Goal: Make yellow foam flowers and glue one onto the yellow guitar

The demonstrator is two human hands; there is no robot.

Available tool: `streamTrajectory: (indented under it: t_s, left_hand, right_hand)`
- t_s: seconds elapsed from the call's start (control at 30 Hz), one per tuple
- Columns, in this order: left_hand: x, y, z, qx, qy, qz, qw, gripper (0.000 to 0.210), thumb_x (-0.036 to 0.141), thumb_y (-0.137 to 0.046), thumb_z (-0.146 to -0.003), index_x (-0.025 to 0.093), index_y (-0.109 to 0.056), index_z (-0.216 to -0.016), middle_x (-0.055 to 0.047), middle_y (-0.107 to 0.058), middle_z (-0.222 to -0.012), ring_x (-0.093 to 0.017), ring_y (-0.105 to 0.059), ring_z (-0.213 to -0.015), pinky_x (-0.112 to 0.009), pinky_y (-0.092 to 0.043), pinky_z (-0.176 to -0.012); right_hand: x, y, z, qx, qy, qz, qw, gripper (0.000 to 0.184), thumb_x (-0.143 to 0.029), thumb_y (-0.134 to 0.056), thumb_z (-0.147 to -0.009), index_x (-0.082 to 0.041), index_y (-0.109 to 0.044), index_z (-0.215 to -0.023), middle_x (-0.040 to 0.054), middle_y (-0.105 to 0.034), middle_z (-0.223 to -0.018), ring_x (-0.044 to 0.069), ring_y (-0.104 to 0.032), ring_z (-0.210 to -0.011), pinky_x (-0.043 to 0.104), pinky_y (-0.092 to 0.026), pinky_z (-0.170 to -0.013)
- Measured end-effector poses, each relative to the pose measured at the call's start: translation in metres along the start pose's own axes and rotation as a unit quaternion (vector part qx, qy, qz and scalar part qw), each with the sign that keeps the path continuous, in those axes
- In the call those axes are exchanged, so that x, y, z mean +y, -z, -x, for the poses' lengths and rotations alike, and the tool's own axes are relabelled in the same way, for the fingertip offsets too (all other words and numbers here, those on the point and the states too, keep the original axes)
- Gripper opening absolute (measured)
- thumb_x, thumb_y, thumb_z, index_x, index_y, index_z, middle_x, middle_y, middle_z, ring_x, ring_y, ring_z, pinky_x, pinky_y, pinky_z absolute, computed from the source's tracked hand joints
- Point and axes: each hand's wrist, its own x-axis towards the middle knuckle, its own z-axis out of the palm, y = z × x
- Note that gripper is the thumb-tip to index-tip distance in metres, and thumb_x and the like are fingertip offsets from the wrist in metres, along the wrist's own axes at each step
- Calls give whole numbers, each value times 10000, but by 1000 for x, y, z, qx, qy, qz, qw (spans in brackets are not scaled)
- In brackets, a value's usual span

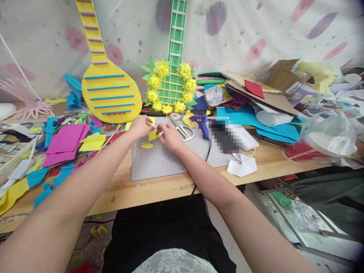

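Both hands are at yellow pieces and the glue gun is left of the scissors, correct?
Almost: in the head view the glue gun is right of the scissors; the left hand and right hand are indeed at the yellow pieces.

A long wooden table [162, 194], its pale surface marked by a dark knot near the front edge, runs across the room. Behind the table hangs a whitish sheet [233, 49], loosely creased and printed with pink and purple flowers and small greyish spots. Below the table's front edge shows a light tiled floor [231, 242]; low at the table's right side stands a metal-barred frame [290, 223]. Soft, even light covers the tabletop, dimming beneath it
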Motion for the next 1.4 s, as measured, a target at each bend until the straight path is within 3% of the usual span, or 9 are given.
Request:
streamTrajectory:
  t_s: [0.33,0.57,0.7,0.87,1.03,1.2,1.3,1.4]
  left_hand:
    - [-1,0,-1,4,-1,4,1000,272,274,-631,-677,184,-607,-932,-47,-693,-868,-196,-627,-804,-273,-421,-662]
    - [-13,-6,-10,26,33,102,994,305,424,-588,-725,178,-610,-903,-69,-686,-872,-198,-639,-816,-273,-451,-671]
    - [-10,-8,-7,9,49,92,995,270,318,-640,-666,170,-624,-891,-69,-683,-932,-192,-634,-845,-262,-453,-698]
    - [-7,-8,-2,-21,46,69,996,415,237,-683,-599,163,-598,-998,-60,-669,-992,-185,-627,-845,-258,-445,-685]
    - [-6,-8,1,-48,34,34,998,457,255,-693,-600,183,-568,-1034,-46,-669,-978,-193,-628,-829,-270,-439,-657]
    - [-6,-11,6,-13,-7,-32,999,415,275,-667,-642,217,-553,-1037,-44,-669,-995,-210,-621,-898,-279,-443,-702]
    - [-7,-14,9,1,-27,-46,999,435,286,-641,-666,230,-529,-1083,-42,-663,-1013,-207,-617,-901,-285,-442,-716]
    - [-10,-16,10,3,-33,-42,999,442,300,-635,-669,223,-532,-1092,-49,-659,-1011,-215,-616,-901,-294,-442,-720]
  right_hand:
    - [-1,-3,-3,-47,26,68,996,361,-38,-404,-760,-193,-506,-1069,35,-665,-1007,220,-480,-973,327,-415,-780]
    - [2,-6,-2,-57,41,86,994,341,-64,-398,-780,-189,-498,-1081,34,-664,-1040,227,-472,-971,325,-419,-765]
    - [1,-3,-1,-43,37,65,996,373,-55,-403,-752,-198,-491,-1085,27,-660,-1059,224,-478,-988,325,-424,-775]
    - [3,-4,1,-4,20,6,1000,390,-41,-390,-701,-198,-496,-1042,25,-672,-1014,221,-489,-982,335,-426,-789]
    - [14,-14,-2,36,-40,-140,989,406,-56,-380,-655,-197,-461,-1027,21,-678,-944,168,-541,-815,314,-443,-753]
    - [23,-20,-9,91,-150,-310,934,316,-103,-382,-651,-215,-415,-945,6,-658,-909,120,-533,-667,304,-469,-726]
    - [24,-19,-12,111,-193,-327,918,273,-125,-415,-646,-218,-415,-903,-5,-619,-843,119,-530,-665,303,-474,-722]
    - [23,-18,-11,115,-201,-296,927,254,-146,-445,-642,-216,-427,-885,-12,-570,-807,122,-525,-689,309,-466,-752]
